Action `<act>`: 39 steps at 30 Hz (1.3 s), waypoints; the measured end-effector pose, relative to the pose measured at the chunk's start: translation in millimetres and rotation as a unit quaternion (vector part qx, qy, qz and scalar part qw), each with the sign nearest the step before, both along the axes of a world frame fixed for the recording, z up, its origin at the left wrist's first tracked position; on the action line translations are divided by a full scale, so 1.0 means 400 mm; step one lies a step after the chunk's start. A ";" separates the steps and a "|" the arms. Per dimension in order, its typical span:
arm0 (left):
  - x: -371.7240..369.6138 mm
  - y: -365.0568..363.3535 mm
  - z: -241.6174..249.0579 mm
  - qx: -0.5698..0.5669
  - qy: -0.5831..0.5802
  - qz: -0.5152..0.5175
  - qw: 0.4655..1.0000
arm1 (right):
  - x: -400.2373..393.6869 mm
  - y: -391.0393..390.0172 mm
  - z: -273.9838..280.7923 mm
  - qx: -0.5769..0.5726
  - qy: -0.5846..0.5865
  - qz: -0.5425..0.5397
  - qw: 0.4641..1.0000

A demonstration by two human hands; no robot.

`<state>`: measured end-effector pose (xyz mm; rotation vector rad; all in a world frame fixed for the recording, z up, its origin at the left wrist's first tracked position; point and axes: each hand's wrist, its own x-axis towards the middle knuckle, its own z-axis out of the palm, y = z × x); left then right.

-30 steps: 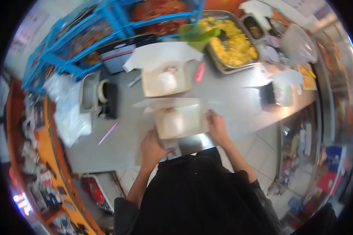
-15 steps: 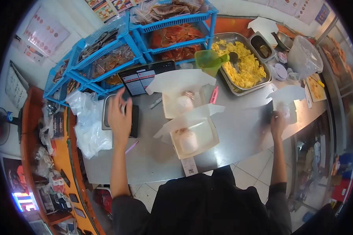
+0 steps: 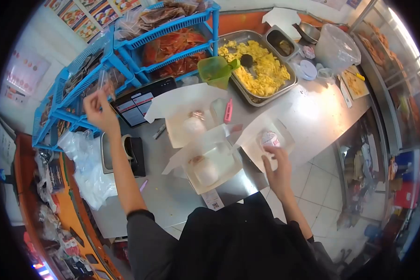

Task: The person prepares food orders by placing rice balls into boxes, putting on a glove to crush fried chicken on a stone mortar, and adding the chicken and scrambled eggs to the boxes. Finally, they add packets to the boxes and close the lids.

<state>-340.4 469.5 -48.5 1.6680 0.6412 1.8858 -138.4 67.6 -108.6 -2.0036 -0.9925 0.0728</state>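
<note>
My left hand [image 3: 100, 111] is raised in front of the blue rack, its fingers closed on a small clear plastic packet [image 3: 106, 83] with something reddish in it. My right hand [image 3: 278, 171] reaches over the near side of an open paper box [image 3: 284, 133], thumb and forefinger apart, fingertips beside a wrapped bundle [image 3: 269, 138] with red print. To the left stand two more open paper boxes, the back one [image 3: 175, 133] and the front one [image 3: 226, 163]. Each contains a whitish wrapped bundle and a small brownish packet.
Blue stacked racks [image 3: 172, 35] hold bagged food at the back left. A tablet [image 3: 135, 107] leans before them. A metal tray [image 3: 294, 79] holds yellow scrambled egg beside a green container [image 3: 213, 70]. White plastic bags [image 3: 93, 172] lie left; a knife [image 3: 345, 93] lies right.
My left hand has risen toward the rack and now has the packet. The third box has come from the right to beside the other boxes, and my right hand has opened there. The view has shifted.
</note>
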 end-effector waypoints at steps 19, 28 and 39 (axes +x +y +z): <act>-0.232 -0.749 -0.220 -0.325 0.534 -0.117 0.772 | 0.227 0.071 -0.039 -0.054 -0.049 0.159 0.985; -0.233 -0.715 -0.218 -0.421 0.510 -0.020 0.750 | 0.212 0.079 -0.141 -0.245 -0.218 0.177 0.928; 0.241 -0.770 0.130 -0.293 0.327 -0.276 0.855 | 0.248 -0.154 -0.035 0.037 -0.094 0.011 0.995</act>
